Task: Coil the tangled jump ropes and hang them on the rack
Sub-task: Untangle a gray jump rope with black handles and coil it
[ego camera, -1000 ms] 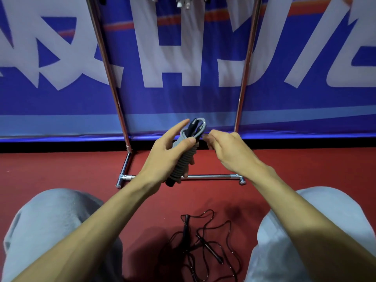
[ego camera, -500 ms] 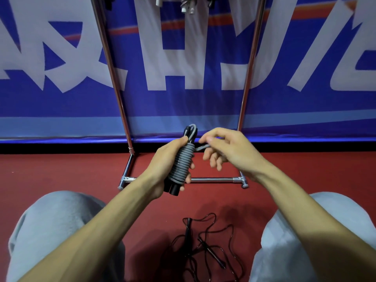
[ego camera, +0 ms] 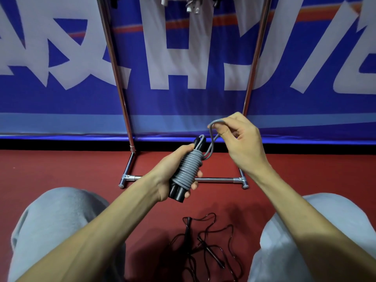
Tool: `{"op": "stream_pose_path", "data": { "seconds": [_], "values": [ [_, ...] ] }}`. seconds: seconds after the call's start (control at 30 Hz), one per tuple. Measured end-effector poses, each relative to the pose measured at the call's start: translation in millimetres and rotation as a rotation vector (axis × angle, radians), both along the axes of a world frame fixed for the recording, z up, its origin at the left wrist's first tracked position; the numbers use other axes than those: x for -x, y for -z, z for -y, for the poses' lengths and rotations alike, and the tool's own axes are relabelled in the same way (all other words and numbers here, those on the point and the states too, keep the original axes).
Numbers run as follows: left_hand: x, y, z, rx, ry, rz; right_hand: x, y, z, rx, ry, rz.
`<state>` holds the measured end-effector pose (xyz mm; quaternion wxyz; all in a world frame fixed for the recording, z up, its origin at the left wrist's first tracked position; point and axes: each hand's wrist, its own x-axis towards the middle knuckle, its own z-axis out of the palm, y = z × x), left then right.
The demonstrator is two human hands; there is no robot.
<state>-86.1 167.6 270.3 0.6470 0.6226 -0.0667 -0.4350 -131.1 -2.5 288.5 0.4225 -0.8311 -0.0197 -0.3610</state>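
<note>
A grey jump rope (ego camera: 188, 168) is wound in tight turns round its two black handles. My left hand (ego camera: 173, 176) grips this bundle, held upright in front of the rack. A free loop of the grey cord runs up from the bundle's top, and my right hand (ego camera: 240, 143) pinches that loop above and to the right. On the red floor between my knees lies a thin black jump rope (ego camera: 205, 245), loose and tangled. The metal rack (ego camera: 127, 119) stands just behind my hands, its base bar on the floor.
A blue banner (ego camera: 61, 102) with large white letters covers the wall behind the rack. Ends of ropes hanging on the rack (ego camera: 193, 5) show at the top edge. My grey-clad knees (ego camera: 57, 220) frame the floor space on both sides.
My right hand has pulled a loop of the grey cord out from the bundle's top and raised it up to the right. My left hand has closed fully round the bundle.
</note>
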Motion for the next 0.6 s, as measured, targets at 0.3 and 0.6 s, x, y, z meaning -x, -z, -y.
{"op": "stream_pose_path", "data": {
  "seconds": [0.3, 0.6],
  "values": [
    [1.2, 2.7, 4.2, -0.088, 0.031, 0.020, 11.3, -9.6, -4.0, -0.188, -0.357, -0.201],
    [-5.4, 0.2, 0.6, 0.040, -0.023, -0.076, 6.4, 0.5, -9.4, 0.122, -0.232, -0.300]
  ]
}}
